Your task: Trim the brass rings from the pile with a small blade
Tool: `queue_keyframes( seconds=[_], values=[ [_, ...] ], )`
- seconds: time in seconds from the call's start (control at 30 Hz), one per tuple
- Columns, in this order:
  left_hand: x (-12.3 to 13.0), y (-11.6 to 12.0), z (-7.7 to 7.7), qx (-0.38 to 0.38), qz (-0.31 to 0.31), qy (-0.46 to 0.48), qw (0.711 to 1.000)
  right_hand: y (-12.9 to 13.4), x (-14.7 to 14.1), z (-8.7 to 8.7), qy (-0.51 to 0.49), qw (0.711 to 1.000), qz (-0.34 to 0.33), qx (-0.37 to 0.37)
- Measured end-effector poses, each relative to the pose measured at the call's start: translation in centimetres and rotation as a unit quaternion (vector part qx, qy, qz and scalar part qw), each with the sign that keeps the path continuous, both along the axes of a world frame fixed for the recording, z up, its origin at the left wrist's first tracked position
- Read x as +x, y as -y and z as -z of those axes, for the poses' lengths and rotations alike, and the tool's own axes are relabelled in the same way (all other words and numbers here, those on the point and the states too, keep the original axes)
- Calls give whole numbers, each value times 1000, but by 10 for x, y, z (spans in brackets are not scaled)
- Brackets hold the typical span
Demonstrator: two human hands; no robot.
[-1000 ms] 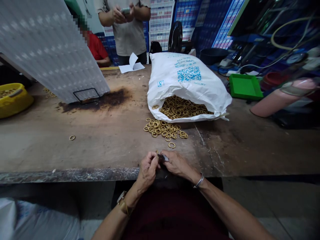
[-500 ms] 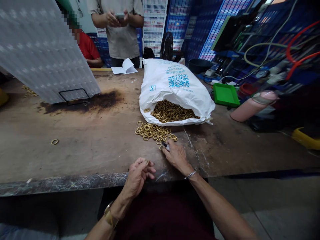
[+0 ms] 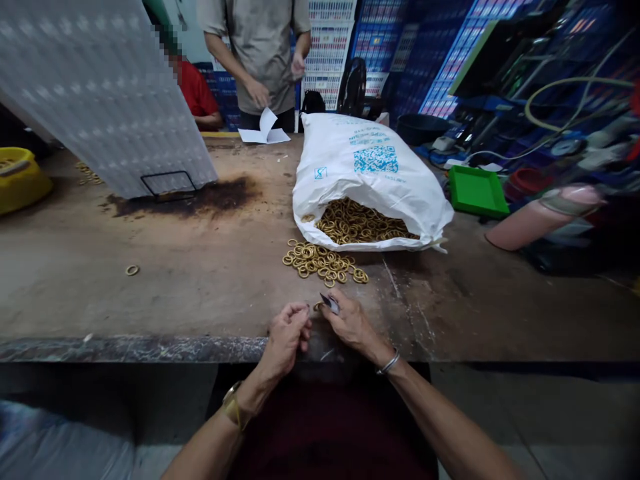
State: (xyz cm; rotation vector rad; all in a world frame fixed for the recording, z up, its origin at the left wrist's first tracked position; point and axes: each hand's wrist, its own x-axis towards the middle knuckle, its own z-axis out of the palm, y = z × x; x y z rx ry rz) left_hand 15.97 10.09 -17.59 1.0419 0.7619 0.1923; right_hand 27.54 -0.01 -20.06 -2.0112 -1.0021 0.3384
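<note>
My right hand (image 3: 353,323) is closed around a small dark-tipped blade tool (image 3: 329,303), with a brass-coloured ring (image 3: 318,307) at its fingertips. Just left of it, my left hand (image 3: 289,337) is pinched near the table edge; whatever its fingertips hold is too small to make out. Beyond both hands lies a loose pile of brass-coloured rings (image 3: 325,262). The pile spreads in front of a white sack (image 3: 420,173), whose open mouth faces me and shows many more rings inside. One single ring (image 3: 132,270) lies apart on the left of the table.
A ribbed translucent panel (image 3: 125,100) leans in a black wire stand at left, near a yellow container (image 3: 23,183). At right are a green tray (image 3: 477,191) and a pink bottle (image 3: 543,217). Across the table (image 3: 200,287), one person stands by white paper (image 3: 265,132); another wears red.
My right hand has drawn back from the ring pile with a ring, closer to my left hand. The standing person's hands have parted and lowered, one toward the paper. The view has shifted left.
</note>
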Motion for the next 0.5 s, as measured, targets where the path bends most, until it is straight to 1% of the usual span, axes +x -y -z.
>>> queue_keyframes(
  seconds=[0.07,0.13,0.23,0.3,0.37,0.43,0.5],
  values=[
    [-1,-1,2,45,21,-7,999,-4,-7,-4,-43,998,-28,27],
    [-3,-3,4,91,30,-7,995,-8,-11,-7,-113,992,-44,44],
    [-6,-5,4,166,24,6,986,-11,-12,-10,-218,974,-34,48],
    [-7,-4,3,188,40,12,981,-13,-11,-10,-247,967,-25,48],
    [-8,-3,3,161,69,14,985,-14,-11,-10,-248,967,-22,50],
    [-8,-1,3,94,91,23,991,-16,-11,-8,-245,968,-22,50],
    [-8,0,4,33,96,43,994,-16,-10,-5,-247,967,-24,52]
  ],
)
